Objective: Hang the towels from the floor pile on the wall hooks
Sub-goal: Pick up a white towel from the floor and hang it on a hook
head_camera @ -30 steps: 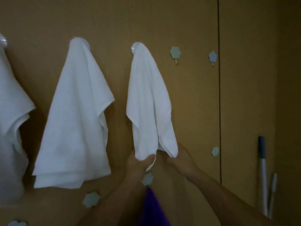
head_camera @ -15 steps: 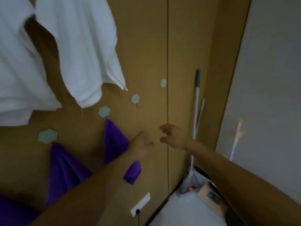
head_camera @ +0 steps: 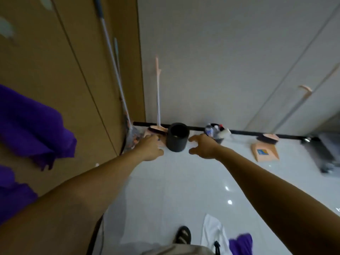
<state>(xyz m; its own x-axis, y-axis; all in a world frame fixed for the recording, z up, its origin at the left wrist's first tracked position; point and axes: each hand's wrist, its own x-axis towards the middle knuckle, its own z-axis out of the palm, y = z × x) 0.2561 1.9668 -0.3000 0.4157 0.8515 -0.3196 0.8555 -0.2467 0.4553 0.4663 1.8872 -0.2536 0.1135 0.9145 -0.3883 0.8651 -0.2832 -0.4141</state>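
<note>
Both arms reach forward over the white floor. My left hand [head_camera: 150, 149] is loosely curled and holds nothing. My right hand [head_camera: 203, 147] has its fingers spread and is empty too. On the floor at the bottom of the view lie a white towel [head_camera: 211, 230] and a purple towel [head_camera: 241, 242], partly cut off by the frame edge. Two purple towels [head_camera: 35, 126] hang on the brown wooden wall at the left. Two pale hooks [head_camera: 6, 29] show blurred at the top left of that wall.
A black cylindrical bin [head_camera: 177, 137] stands between my hands by the far wall. A mop [head_camera: 117, 78] leans in the corner, a pink broom [head_camera: 157, 96] beside it. A pink dustpan [head_camera: 265, 150] and a tub of bottles [head_camera: 216, 131] sit at the right. My sandalled foot [head_camera: 182, 234] is below.
Both hands let go of the hung white towel and dropped away from the wall. My view swung right and down from the hooks to the floor and the towel pile.
</note>
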